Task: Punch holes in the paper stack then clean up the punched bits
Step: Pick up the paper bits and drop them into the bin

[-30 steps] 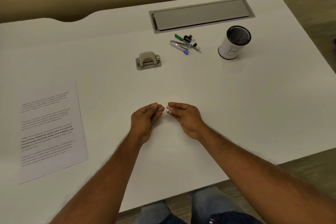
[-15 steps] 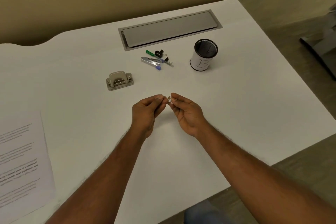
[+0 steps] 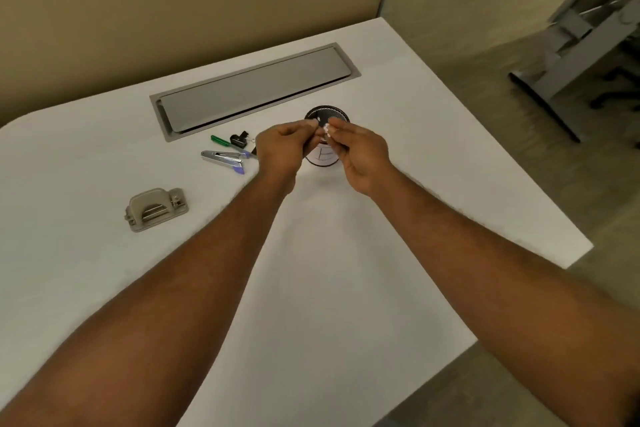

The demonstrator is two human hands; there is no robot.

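Observation:
Both hands are held together above the black mesh cup (image 3: 327, 113), whose white label shows between my wrists. My right hand (image 3: 356, 152) pinches small white punched paper bits (image 3: 326, 130) at its fingertips, right over the cup's mouth. My left hand (image 3: 285, 149) has its fingertips pinched too, touching or nearly touching the right; what it holds is too small to tell. The grey hole punch (image 3: 156, 208) sits on the white desk (image 3: 329, 288) to the left. The paper stack is out of view.
A stapler (image 3: 223, 158), a green pen (image 3: 221, 141) and a black binder clip (image 3: 239, 139) lie left of the cup. A grey cable hatch (image 3: 252, 90) is set in the desk behind. The desk's right edge is close; another desk's leg stands on the floor beyond.
Both hands moved forward and right from the desk's middle to above the mesh cup, carrying the bits. The view swung right, so the paper stack left the frame.

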